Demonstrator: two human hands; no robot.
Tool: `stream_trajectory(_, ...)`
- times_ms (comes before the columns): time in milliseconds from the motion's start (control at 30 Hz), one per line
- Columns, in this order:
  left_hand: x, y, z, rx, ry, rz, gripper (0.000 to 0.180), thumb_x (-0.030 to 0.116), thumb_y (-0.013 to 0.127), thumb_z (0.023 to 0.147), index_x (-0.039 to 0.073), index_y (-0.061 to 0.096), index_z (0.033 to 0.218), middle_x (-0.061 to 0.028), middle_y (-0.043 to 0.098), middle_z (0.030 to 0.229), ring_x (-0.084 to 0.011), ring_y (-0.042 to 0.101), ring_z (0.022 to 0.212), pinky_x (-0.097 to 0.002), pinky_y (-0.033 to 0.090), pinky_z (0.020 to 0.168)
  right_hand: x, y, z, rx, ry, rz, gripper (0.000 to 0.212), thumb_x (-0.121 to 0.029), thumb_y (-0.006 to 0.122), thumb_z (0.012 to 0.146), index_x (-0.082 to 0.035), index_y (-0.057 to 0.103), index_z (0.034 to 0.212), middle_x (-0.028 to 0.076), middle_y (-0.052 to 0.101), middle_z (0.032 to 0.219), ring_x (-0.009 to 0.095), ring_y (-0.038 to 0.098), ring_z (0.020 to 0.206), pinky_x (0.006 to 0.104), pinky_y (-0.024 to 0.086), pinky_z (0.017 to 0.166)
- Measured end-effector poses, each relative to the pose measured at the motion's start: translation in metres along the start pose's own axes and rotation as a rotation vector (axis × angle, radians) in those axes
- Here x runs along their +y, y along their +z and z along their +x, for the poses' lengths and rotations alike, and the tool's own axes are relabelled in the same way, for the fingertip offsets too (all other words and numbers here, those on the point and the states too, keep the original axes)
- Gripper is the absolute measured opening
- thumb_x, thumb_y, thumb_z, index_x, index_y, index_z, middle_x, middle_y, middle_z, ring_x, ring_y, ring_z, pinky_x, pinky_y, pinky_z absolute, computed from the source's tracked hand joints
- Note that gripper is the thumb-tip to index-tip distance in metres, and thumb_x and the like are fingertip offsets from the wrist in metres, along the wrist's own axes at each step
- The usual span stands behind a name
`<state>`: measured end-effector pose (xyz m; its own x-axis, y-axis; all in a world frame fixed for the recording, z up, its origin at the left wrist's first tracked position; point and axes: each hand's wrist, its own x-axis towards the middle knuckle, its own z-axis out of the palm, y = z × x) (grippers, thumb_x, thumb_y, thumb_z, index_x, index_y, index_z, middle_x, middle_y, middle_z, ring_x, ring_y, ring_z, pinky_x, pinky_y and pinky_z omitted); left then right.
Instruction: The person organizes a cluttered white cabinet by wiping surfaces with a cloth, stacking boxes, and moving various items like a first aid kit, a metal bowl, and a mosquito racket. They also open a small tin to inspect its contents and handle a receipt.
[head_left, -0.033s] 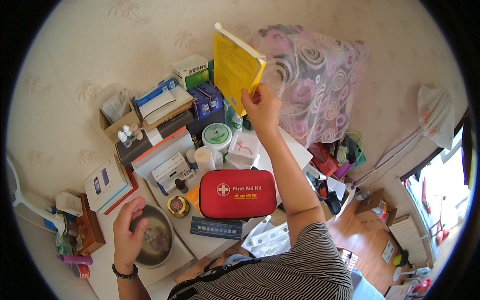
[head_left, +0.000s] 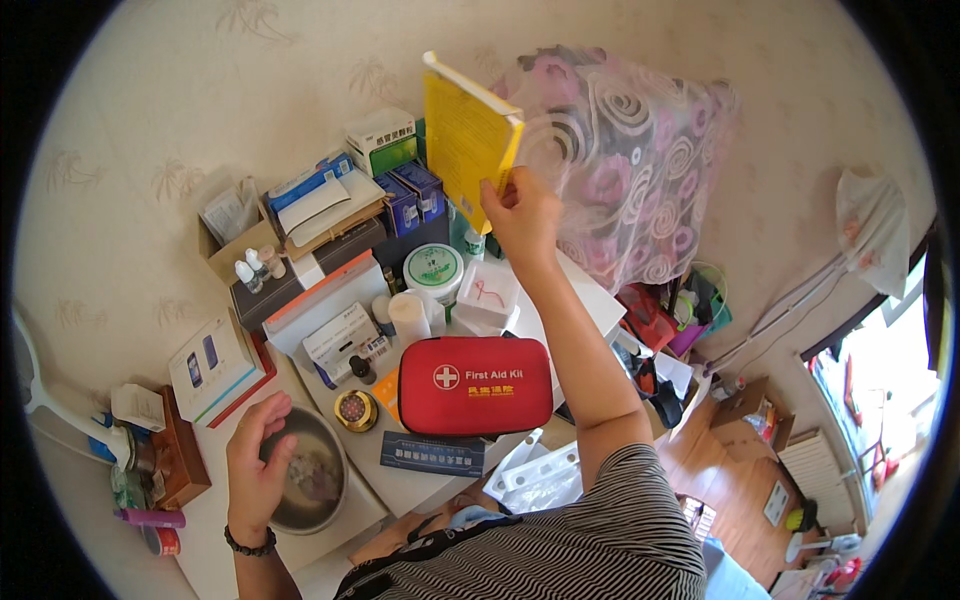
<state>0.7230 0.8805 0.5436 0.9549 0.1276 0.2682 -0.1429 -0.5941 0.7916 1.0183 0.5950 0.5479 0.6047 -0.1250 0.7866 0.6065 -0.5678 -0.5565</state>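
Note:
High above the far side of the table, my right hand [head_left: 527, 208] pinches a yellow book [head_left: 468, 135] near its lower right corner. The book is upright and slightly tilted, with its pale page edge along the top. My left hand [head_left: 262, 455] is open, fingers stretched and thumb apart, at the left side of a metal bowl [head_left: 338, 490]. It covers part of the bowl, and whether it touches the rim I cannot tell. Something pale and translucent [head_left: 315, 475] lies in the bowl. Between my arms sits a red zipped first aid pouch [head_left: 475, 410].
Behind the pouch stand a round green-lidded tub [head_left: 433, 266], a clear plastic box [head_left: 488, 293] and white rolls [head_left: 408, 318]. Stacked boxes [head_left: 330, 205] line the wall. A phone box [head_left: 215, 370] leans at left. A patterned cloth [head_left: 630, 160] drapes at far right.
The yellow book has shifted slightly left and down at its top, with my right hand still holding it. My left hand and the bowl have barely moved.

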Motion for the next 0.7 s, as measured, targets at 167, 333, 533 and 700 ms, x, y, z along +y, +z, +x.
stream_trajectory(167, 0.002, 0.009, 0.005, -0.043, 0.01, -0.009, 0.047, -0.007, 0.062, 0.079, 0.0, 0.054, 0.125, -0.014, 0.062, 0.117, -0.0237, 0.061, 0.108, -0.0335, 0.049, 0.092, 0.015, 0.02, -0.006, -0.081, -0.022, 0.081, 0.024, -0.015, 0.073, 0.078, 0.002, 0.055, 0.078, 0.017, 0.059, 0.073, 0.031, 0.058, 0.061, 0.0388, 0.046, 0.056)
stream_trajectory(333, 0.011, 0.024, 0.026, -0.148, 0.007, -0.007, 0.047, -0.007, 0.063, 0.08, 0.0, 0.054, 0.125, -0.0135, 0.061, 0.117, -0.0218, 0.061, 0.108, -0.0322, 0.05, 0.091, 0.027, 0.033, -0.004, -0.155, -0.021, 0.093, 0.025, -0.016, 0.071, 0.079, 0.001, 0.053, 0.079, 0.02, 0.059, 0.078, 0.039, 0.059, 0.069, 0.0463, 0.046, 0.062)
stream_trajectory(533, 0.039, 0.078, 0.139, -0.114, 0.192, -0.196, 0.072, -0.001, 0.064, 0.085, 0.013, 0.03, 0.148, -0.0141, 0.052, 0.132, -0.0162, 0.055, 0.111, -0.0267, 0.049, 0.088, 0.023, 0.039, -0.02, -0.16, -0.184, -0.012, 0.026, -0.019, 0.072, 0.081, -0.002, 0.052, 0.086, 0.018, 0.058, 0.083, 0.04, 0.06, 0.07, 0.0463, 0.049, 0.062)
stream_trajectory(700, 0.099, 0.115, 0.228, 0.044, 0.515, 0.086, 0.073, 0.004, 0.07, 0.082, 0.019, 0.035, 0.145, -0.017, 0.056, 0.126, -0.0226, 0.058, 0.105, -0.0332, 0.05, 0.086, 0.017, 0.044, -0.027, -0.111, -0.201, 0.05, 0.023, -0.017, 0.071, 0.081, -0.005, 0.054, 0.091, 0.015, 0.056, 0.086, 0.037, 0.06, 0.069, 0.0441, 0.05, 0.057)
